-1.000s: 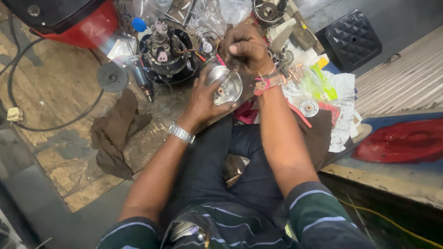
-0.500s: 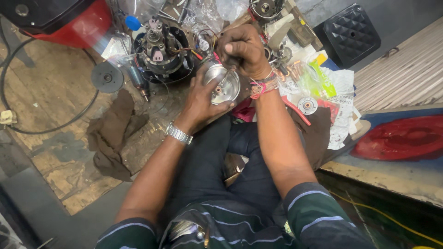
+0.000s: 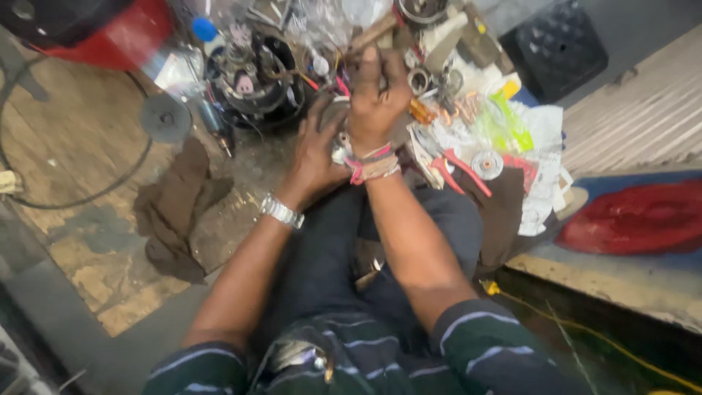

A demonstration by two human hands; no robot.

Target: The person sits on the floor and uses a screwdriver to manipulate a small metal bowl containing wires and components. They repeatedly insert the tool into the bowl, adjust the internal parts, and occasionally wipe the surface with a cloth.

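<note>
My left hand (image 3: 316, 150), with a metal watch on its wrist, cups a round shiny metal part (image 3: 338, 146) from below and the left. Most of that part is hidden under my right hand (image 3: 374, 99), which lies over its top with the fingers curled on something small that I cannot make out. Red and pink threads circle my right wrist. Both hands work just in front of a dark round engine-like assembly (image 3: 252, 77) on the floor. The frame is blurred.
A brown rag (image 3: 179, 212) lies on the stone floor at left, near a black cable (image 3: 73, 197) and a grey disc (image 3: 166, 117). Red-handled pliers (image 3: 457, 170), white papers and small metal parts crowd the right. A red cover (image 3: 636, 216) lies far right, a black case (image 3: 563, 47) behind.
My right hand has moved forward over the metal part and now covers it. The view has shifted and blurred.
</note>
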